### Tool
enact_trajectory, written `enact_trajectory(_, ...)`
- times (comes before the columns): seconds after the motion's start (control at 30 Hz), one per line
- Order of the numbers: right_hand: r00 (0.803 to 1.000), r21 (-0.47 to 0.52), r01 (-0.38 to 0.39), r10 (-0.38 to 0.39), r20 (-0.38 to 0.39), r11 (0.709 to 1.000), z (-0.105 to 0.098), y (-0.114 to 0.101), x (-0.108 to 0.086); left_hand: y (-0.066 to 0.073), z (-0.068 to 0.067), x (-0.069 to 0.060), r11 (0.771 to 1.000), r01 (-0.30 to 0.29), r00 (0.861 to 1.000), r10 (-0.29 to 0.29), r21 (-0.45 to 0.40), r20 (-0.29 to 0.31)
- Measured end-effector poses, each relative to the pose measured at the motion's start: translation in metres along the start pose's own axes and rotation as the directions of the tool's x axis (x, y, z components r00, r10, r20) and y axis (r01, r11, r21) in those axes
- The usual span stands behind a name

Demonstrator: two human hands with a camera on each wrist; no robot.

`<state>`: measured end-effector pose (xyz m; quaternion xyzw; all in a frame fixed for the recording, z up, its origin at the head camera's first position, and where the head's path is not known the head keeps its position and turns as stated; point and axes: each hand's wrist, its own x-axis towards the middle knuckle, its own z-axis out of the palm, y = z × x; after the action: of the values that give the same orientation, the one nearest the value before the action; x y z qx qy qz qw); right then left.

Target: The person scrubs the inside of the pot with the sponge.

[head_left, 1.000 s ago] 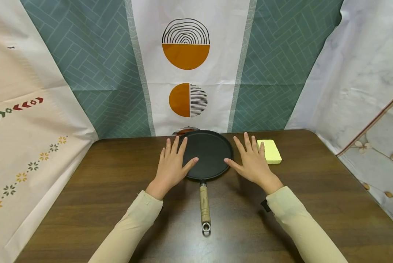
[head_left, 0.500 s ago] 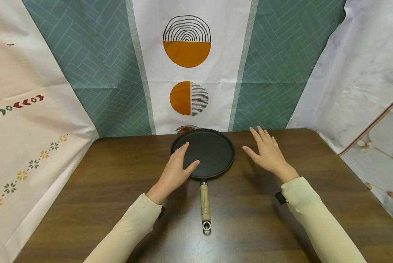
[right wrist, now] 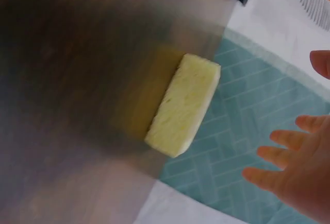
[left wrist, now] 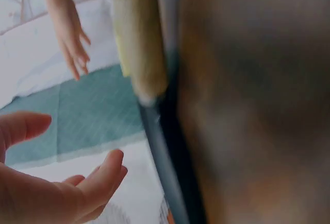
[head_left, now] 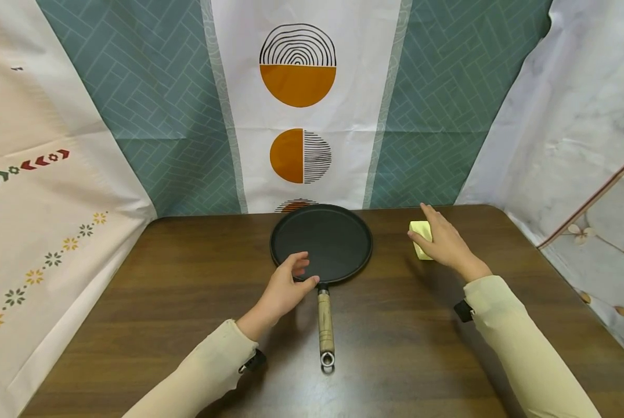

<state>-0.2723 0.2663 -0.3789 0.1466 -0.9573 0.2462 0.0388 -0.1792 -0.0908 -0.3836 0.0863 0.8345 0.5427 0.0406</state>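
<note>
A flat black round pan (head_left: 327, 238) with a wooden handle (head_left: 325, 322) lies on the table, its handle pointing toward me. My left hand (head_left: 285, 284) hovers over the pan's near left edge, fingers loosely bent and thumb apart, holding nothing. In the left wrist view a gap shows between that hand's fingers (left wrist: 103, 183) and the pan handle (left wrist: 139, 33). On the right lies a pale yellow sponge (head_left: 420, 238), partly hidden by my right hand (head_left: 444, 241). The right wrist view shows the sponge (right wrist: 184, 105) apart from the right hand (right wrist: 299, 162), whose fingers are spread.
The brown wooden table (head_left: 186, 290) ends at a hanging teal and white cloth (head_left: 301, 116) at the back. Patterned cloths hang on the left (head_left: 56, 232) and right (head_left: 594, 203) sides. A dark band (head_left: 254, 361) sits at the left wrist.
Both hands start spread above the pan and sponge. My left hand has drawn back toward the handle, its fingers bending. My right hand has moved right. Pan and sponge stay put.
</note>
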Motion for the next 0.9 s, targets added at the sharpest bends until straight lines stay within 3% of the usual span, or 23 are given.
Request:
enact_trajectory(0.23, 0.999, 0.045, -0.027, 0.026, 0.044, 0.999, -0.002, 0.016, 0.001, -0.009, 0.011, -0.008, 0.987, 0.107, 0.994, -0.105, -0.122, 0.024)
enact_trajectory(0.43, 0.997, 0.05, -0.037, 0.033, 0.072, 0.998, -0.001, 0.026, 0.005, -0.013, 0.019, -0.012, 0.945, 0.21, 0.978, -0.2, -0.25, 0.067)
enact_trajectory(0.57, 0.994, 0.064, -0.049, 0.042, 0.102, 0.997, 0.001, 0.029, 0.007, -0.015, 0.023, -0.016, 0.924, 0.239, 0.971, -0.224, -0.3, 0.086)
enact_trajectory(0.9, 0.982, 0.052, -0.084, 0.074, 0.172, 0.995, 0.009, 0.036, 0.01, -0.02, 0.032, -0.02, 0.901, 0.258, 0.966, -0.235, -0.349, 0.109)
